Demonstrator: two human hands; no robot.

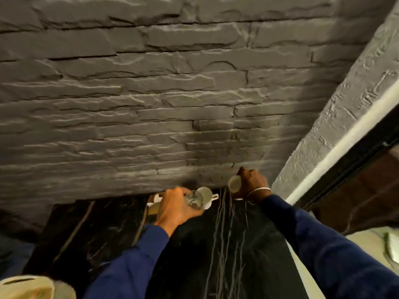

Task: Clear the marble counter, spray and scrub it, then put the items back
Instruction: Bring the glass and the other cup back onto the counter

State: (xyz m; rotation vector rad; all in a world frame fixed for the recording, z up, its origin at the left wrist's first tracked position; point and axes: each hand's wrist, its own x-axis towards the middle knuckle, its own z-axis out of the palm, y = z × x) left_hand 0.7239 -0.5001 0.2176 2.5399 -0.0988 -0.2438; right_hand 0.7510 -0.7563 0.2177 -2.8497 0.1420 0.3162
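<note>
A black marble counter (218, 244) with thin white veins runs away from me to a grey stone wall. My left hand (174, 206) is closed around a clear drinking glass (194, 199) near the counter's far end. Just behind the glass, a white cup (205, 194) sits on a white saucer (212, 200). My right hand (251, 183) grips another white cup (234, 183), held tilted above a saucer whose white edge (238, 198) peeks out under the wrist. Both arms wear dark blue sleeves.
The rough grey stone wall (162, 93) closes off the counter's far end. A small white and tan object (154, 202) lies left of my left hand. A pale rounded object (32, 288) sits at bottom left. A dark-framed opening (356, 180) is to the right.
</note>
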